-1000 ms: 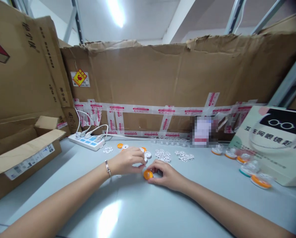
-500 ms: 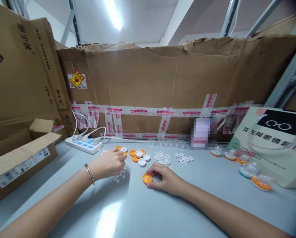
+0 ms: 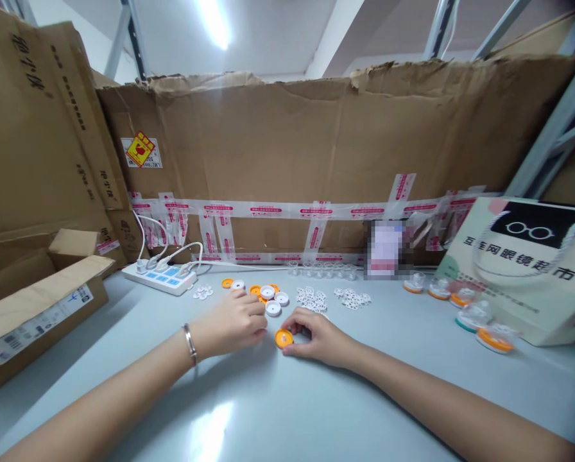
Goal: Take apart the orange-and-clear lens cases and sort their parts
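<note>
My right hand (image 3: 319, 337) grips a round orange plastic cap (image 3: 283, 339) by its rim, thumb in front and fingers behind. A small pale peg stands in the cap's middle. Just left of it is my left hand (image 3: 237, 323), palm down with curled fingers; what the fingertips hold, if anything, is hidden. Behind my hands lies a cluster of orange and white caps, among them a white cap (image 3: 273, 308) and an orange cap (image 3: 227, 283) farther left. Small white cut-out pieces (image 3: 311, 299) lie in a pile beyond my right hand, and more pieces (image 3: 352, 298) sit right of it.
A power strip (image 3: 160, 279) with plugged cables and an open cardboard box (image 3: 47, 308) stand left. Clear plastic parts (image 3: 321, 271) line the back. At right are several clear-topped pieces with coloured bases (image 3: 495, 339) and a paper bag (image 3: 518, 269). A large carton (image 3: 278, 141) walls the back.
My left hand has moved right and nearer, from the small white pieces at left to beside the orange cap. My right hand still holds the cap in nearly the same place.
</note>
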Motion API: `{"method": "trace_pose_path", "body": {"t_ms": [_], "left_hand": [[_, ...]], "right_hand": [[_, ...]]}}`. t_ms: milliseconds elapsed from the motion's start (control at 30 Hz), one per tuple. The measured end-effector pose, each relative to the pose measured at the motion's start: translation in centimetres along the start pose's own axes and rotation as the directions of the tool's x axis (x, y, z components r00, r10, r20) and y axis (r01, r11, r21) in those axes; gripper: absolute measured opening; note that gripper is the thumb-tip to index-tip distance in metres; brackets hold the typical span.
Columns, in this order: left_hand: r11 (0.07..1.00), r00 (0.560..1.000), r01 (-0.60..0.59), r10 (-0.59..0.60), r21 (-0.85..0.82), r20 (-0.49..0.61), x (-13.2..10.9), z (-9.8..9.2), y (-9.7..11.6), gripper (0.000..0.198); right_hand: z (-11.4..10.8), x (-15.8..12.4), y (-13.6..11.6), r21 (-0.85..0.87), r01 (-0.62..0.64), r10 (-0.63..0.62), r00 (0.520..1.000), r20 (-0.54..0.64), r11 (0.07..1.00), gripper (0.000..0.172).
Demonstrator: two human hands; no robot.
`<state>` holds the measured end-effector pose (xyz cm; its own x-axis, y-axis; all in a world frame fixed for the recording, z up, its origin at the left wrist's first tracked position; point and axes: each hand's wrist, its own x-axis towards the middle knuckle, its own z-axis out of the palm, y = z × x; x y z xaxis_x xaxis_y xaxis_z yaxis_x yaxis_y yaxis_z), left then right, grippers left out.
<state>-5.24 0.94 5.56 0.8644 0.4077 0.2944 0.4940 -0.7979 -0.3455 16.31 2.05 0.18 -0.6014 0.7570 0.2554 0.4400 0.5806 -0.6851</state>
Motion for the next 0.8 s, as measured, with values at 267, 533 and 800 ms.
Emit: {"method": "trace_pose_path", "body": {"t_ms": [267,533,800], "left_hand": [[0.988,0.981,-0.151,0.153,0.023,-0.124,1.8,3.1,1.6,0.014],[0.976,0.963,-0.176,0.198,0.129,-0.183,1.6,2.4,1.7,0.014],[0.953,0.951,-0.233,0.265,0.195,-0.157,1.6,2.5,1.9,0.018]], "right_hand": [[0.2,0.1,0.3,-0.036,0.051,-0.052,0.998,-0.029,0.998,0.021],[0.4,0.1,0.9,-0.013,0.052,-0.053,0.998,-0.038,0.999,0.023],[0.5,0.2,0.9,0.003,0.059,-0.059,0.998,-0.034,0.998,0.022]]}}
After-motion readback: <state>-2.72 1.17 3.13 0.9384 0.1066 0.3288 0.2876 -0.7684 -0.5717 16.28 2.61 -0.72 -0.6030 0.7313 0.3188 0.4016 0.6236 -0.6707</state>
